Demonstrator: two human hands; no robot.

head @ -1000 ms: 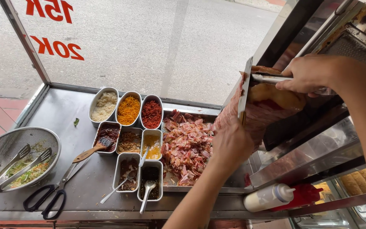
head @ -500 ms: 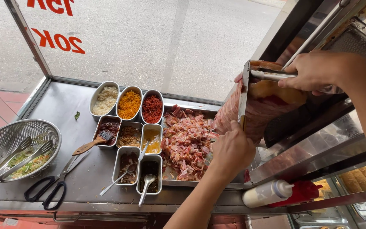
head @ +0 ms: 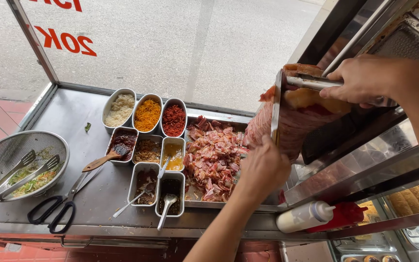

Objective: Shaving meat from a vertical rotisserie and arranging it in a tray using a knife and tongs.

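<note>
A block of layered roast meat (head: 294,123) stands on an upright spit at the right. My left hand (head: 264,170) is shut on the lower end of a long flat metal blade (head: 276,104), which lies upright against the meat's left face. My right hand (head: 364,80) grips metal tongs (head: 311,82) that pinch the top of the meat. Below and to the left, a steel tray (head: 229,117) holds a heap of shaved pink meat (head: 214,155).
Several small steel tins of toppings and sauces (head: 147,115) sit left of the tray, some with spoons. A mesh colander (head: 6,150) holds salad and tongs, with black scissors (head: 54,213) beside it. White (head: 306,216) and red (head: 347,213) squeeze bottles lie front right, bread rolls (head: 413,199) below.
Both hands keep the same grips at the meat block. The left hand with the blade has shifted only slightly, and the view has tilted a little.
</note>
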